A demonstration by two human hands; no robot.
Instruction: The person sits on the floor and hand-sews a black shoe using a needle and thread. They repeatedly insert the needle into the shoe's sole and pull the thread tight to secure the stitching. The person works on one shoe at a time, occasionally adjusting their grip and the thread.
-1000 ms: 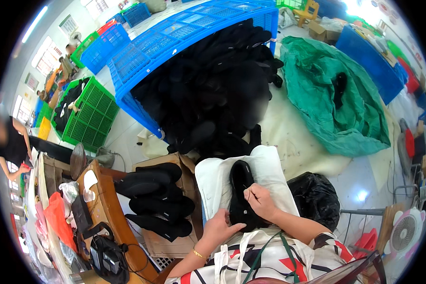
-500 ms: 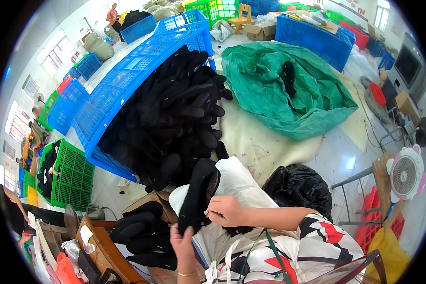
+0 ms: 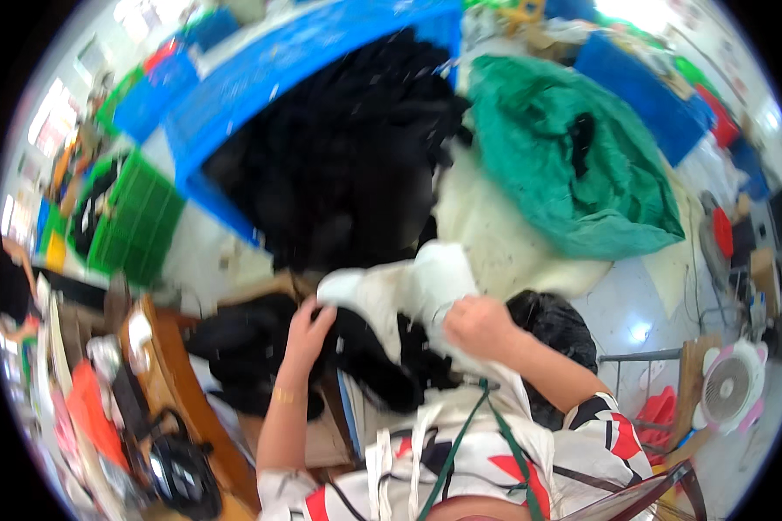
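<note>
My left hand (image 3: 308, 332) is closed on one end of a black cloth shoe (image 3: 369, 360), which slants across my lap. My right hand (image 3: 480, 326) is curled near the white cloth (image 3: 443, 276) over my knees, apart from the shoe. A thin dark line shows at its fingertips, too blurred to name. Black scraps (image 3: 426, 356) lie on my lap between the hands. Several more black cloth shoes (image 3: 243, 343) are heaped left of my left hand, partly behind it.
Ahead, a tipped blue crate (image 3: 235, 78) spills a large black heap (image 3: 347, 165). A green sack (image 3: 539, 174) lies spread to its right. A black plastic bag (image 3: 554, 334) sits by my right forearm. A wooden drawer unit (image 3: 169, 373) stands at left, a white fan (image 3: 728, 382) at right.
The shoe has gone from upright to slanting down across my lap. My left hand has moved up and left, and my right hand has moved away to the right. The view has shifted.
</note>
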